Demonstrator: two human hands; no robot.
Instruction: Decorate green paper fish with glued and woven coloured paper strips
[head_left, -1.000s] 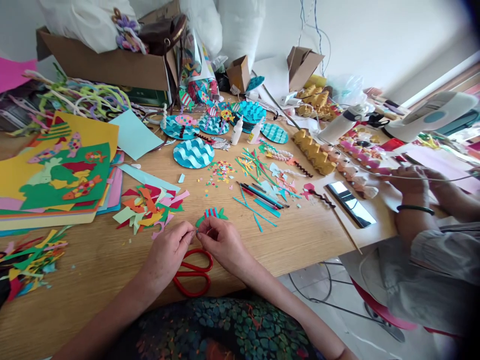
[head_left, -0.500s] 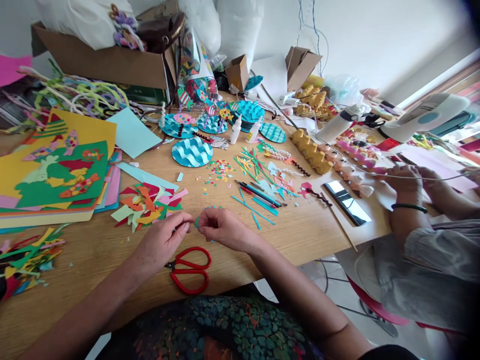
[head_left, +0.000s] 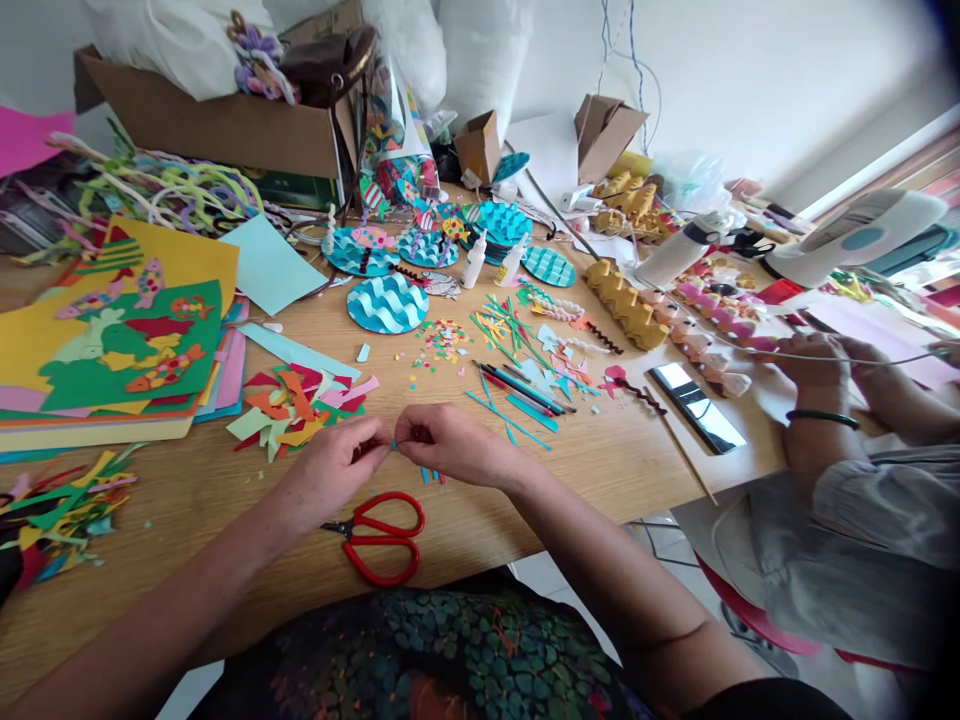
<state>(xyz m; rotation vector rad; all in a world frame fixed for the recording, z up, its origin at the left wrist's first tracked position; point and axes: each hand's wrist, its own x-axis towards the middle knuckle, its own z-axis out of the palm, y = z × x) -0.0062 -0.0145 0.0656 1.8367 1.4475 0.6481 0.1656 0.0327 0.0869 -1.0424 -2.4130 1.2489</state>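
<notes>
My left hand (head_left: 337, 465) and my right hand (head_left: 450, 445) meet fingertip to fingertip above the wooden table. Both are pinched closed on a tiny blue-green piece of paper (head_left: 394, 445), mostly covered by the fingers. Below my right hand lie a few thin blue and red paper strips (head_left: 431, 476). Red-handled scissors (head_left: 384, 538) rest near the table edge, just under my hands. A heap of coloured paper scraps (head_left: 300, 405) is beyond my left hand. Pencils (head_left: 525, 390) and blue paper strips (head_left: 532, 412) lie beyond my right hand.
Stacked craft paper (head_left: 165, 350) covers the left side, with paper strips (head_left: 67, 510) in front. Wavy blue discs (head_left: 387, 303) and glue bottles (head_left: 474, 260) stand further back. At the right are a phone (head_left: 697, 407) and another person's hands (head_left: 814, 365).
Both hands stay pinched together, with their fingers shifted slightly. The right hand has risen a little, showing the strips beneath it. The whole view has shifted slightly.
</notes>
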